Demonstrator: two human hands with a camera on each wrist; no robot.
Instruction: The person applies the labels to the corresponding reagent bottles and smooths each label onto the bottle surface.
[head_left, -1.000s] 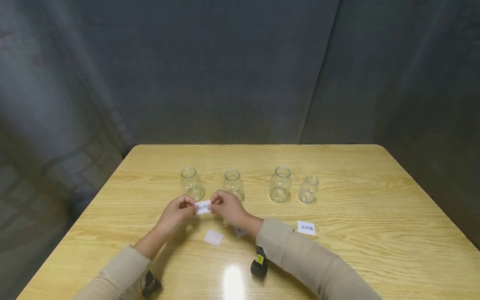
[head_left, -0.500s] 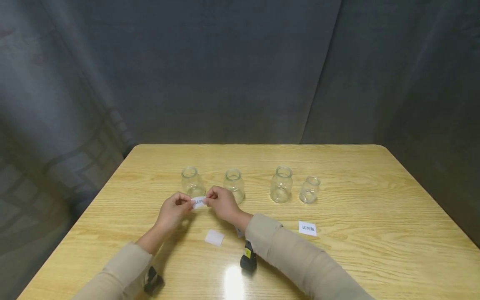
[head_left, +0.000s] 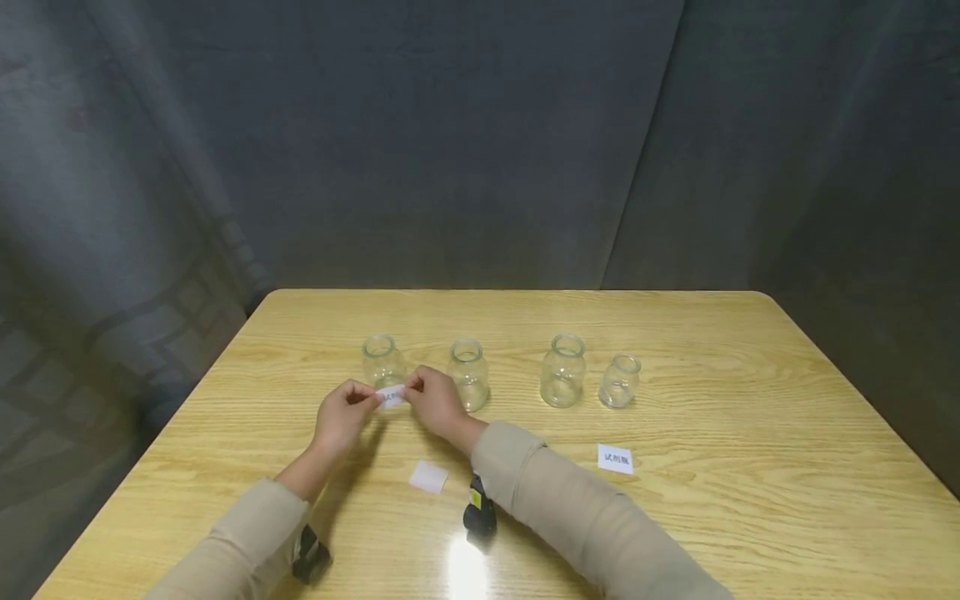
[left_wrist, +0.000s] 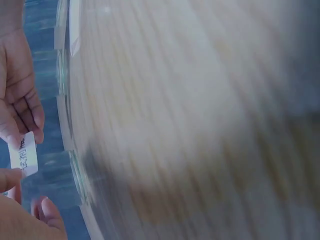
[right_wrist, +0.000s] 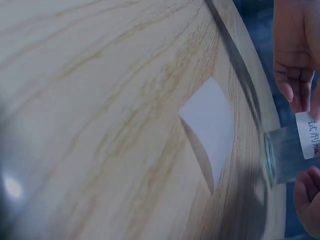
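A small white label (head_left: 391, 396) with dark handwritten characters is stretched between both hands, bowed slightly. My left hand (head_left: 341, 417) pinches its left end between thumb and fingers, and my right hand (head_left: 437, 402) pinches the right end. Directly behind the label stands the leftmost clear glass jar (head_left: 381, 358), open-topped, its lower body partly covered. The right wrist view has the label (right_wrist: 306, 137) overlapping the jar's (right_wrist: 287, 155) side. A second glass jar (head_left: 468, 379) stands just beyond the right hand. In the left wrist view the label (left_wrist: 27, 157) shows between the fingertips of both hands.
Farther right stand a larger glass jar (head_left: 562, 379) and a smaller one (head_left: 618, 383). A written label (head_left: 615, 458) lies in front of them on the wooden table (head_left: 750, 392). A blank slip of paper (head_left: 428, 477), curled in the right wrist view, lies nearer me.
Both hands have carried the label forward and a little left, up to the front of the leftmost jar. The right forearm has swung left, and the second jar shows more fully.
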